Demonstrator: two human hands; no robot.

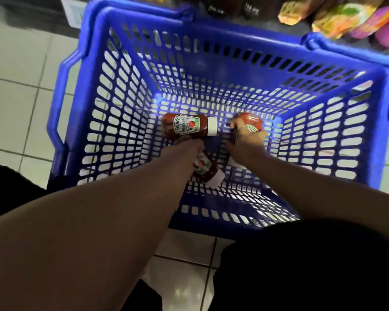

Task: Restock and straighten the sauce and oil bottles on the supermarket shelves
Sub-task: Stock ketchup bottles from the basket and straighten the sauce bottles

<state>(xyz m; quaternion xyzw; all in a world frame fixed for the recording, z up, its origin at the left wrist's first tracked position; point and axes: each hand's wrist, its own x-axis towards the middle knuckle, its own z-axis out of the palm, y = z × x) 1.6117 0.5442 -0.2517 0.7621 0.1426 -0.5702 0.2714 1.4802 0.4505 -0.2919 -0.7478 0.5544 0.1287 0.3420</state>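
Three Heinz ketchup bottles lie in a blue plastic basket on the floor. One ketchup bottle lies on its side at the basket's middle left, white cap pointing right, untouched. My left hand is closed over the base of a second ketchup bottle, whose white cap points toward me. My right hand is wrapped around the third ketchup bottle at the middle right; its fingers cover part of the label.
The basket stands on white floor tiles. Beyond its far rim, a low shelf holds dark bottles and colourful packets. The basket's handles are folded down along the rim. My dark clothing fills the lower right.
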